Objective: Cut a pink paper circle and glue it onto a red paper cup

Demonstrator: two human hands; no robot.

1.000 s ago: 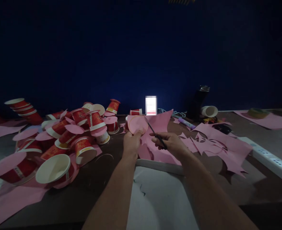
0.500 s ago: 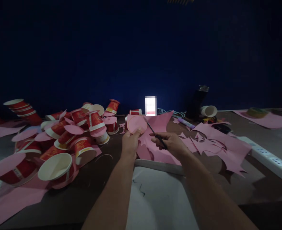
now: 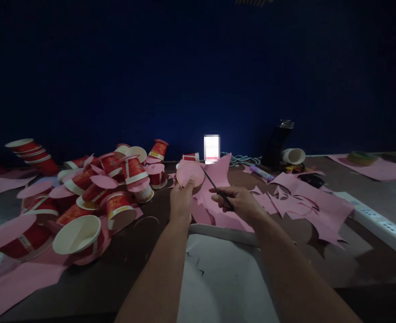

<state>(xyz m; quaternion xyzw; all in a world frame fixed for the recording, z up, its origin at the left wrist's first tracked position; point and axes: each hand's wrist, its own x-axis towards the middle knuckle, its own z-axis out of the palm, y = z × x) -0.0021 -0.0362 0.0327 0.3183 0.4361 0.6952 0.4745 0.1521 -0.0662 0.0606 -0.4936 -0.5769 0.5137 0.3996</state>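
My left hand (image 3: pixel 181 204) pinches a round pink paper piece (image 3: pixel 188 172) with an orange-tinted edge, thumb on top. Behind and below it hangs a larger pink paper sheet (image 3: pixel 214 199) with one corner sticking up; where disc and sheet still join is hard to make out. Fingers of my right hand (image 3: pixel 240 202) are wrapped round dark-handled scissors (image 3: pixel 224 199). Their blades point up and left, with the tips at the right edge of the round piece. Whether the blades are apart cannot be made out.
Left lies a heap of red paper cups (image 3: pixel 119 211) with pink discs; stacked cups (image 3: pixel 33 154) lean behind. Pink paper scraps (image 3: pixel 305 202), a purple tube (image 3: pixel 261 173) and a white power strip (image 3: pixel 375 217) lie right. A white box or tray (image 3: pixel 225 278) is below my hands.
The raised corner of the pink sheet has swung left. My left hand and the round piece have shifted slightly left, and the scissor tips have followed a little.
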